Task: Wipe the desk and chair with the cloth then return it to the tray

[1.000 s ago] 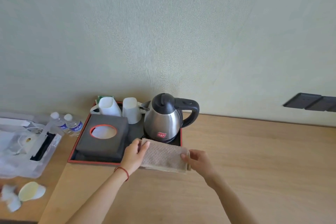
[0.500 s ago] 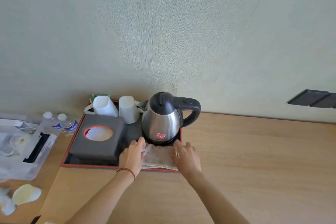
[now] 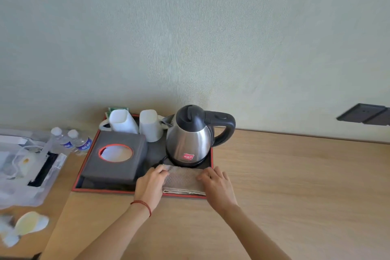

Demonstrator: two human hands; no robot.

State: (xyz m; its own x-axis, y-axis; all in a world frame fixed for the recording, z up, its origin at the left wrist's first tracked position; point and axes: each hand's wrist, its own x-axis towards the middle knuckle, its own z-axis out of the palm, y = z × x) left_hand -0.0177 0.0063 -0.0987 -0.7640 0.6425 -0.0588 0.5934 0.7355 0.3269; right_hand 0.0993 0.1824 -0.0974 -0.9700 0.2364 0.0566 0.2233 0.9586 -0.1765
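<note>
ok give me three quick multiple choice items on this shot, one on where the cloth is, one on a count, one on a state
1. Where does the cloth lie?
A. in the tray's front right corner, before the kettle
B. on the tissue box
C. on the bare desk

2. How many white cups stand in the tray?
A. one
B. two
C. four

3. How is the kettle lid?
A. off
B. shut
C. propped open

Answers: 1 A, both hands rest on it there, left hand, right hand; 2 B, a pair stands behind the tissue box; 3 B, the black lid sits flush.
</note>
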